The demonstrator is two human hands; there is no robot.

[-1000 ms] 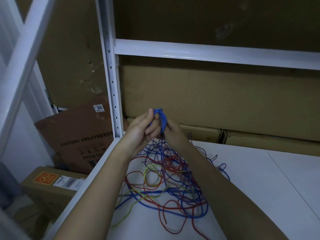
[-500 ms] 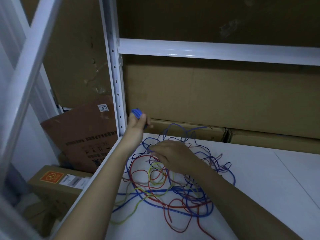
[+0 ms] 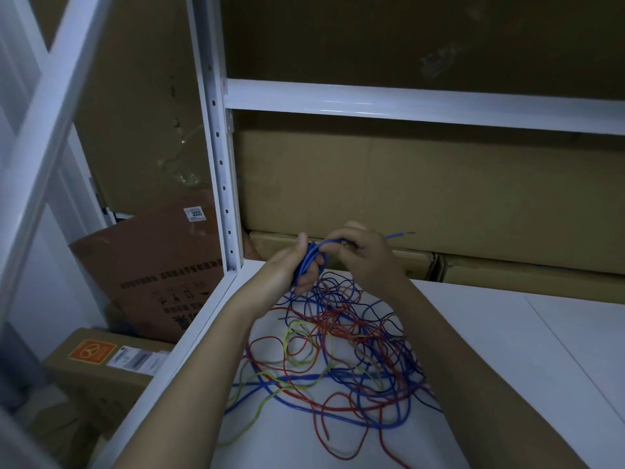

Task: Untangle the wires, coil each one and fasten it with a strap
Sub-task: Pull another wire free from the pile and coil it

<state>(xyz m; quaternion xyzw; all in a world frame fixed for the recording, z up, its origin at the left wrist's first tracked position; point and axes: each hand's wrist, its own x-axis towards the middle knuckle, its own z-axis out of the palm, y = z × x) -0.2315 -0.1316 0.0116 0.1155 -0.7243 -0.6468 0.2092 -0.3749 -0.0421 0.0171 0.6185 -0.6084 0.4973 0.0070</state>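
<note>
Two bare forearms reach forward over a white counter [image 3: 507,350] set inside a white metal rack. The left hand [image 3: 287,269] grips a small bundle of coiled blue wire [image 3: 309,262], fingers curled round it. The right hand [image 3: 365,255] is close beside it, pinching a strand of the same blue wire; the wire's free end [image 3: 400,235] sticks out past the right hand toward the right. The two hands are together, raised just above the counter.

Below them a loose tangle of wires [image 3: 338,353], red, blue and yellow-green, sprawls on the counter between the forearms and spills toward the near edge.

Closed cardboard boxes [image 3: 422,204] fill the back of the rack; what they contain cannot be seen. Left of the rack's upright post [image 3: 221,170], a brown carton [image 3: 159,269] leans at an angle, and a labelled box [image 3: 101,363] sits lower down.

The counter's right half is bare white surface. Its left edge runs along the rack frame. The scene is dim, and the individual wires in the tangle are hard to trace.
</note>
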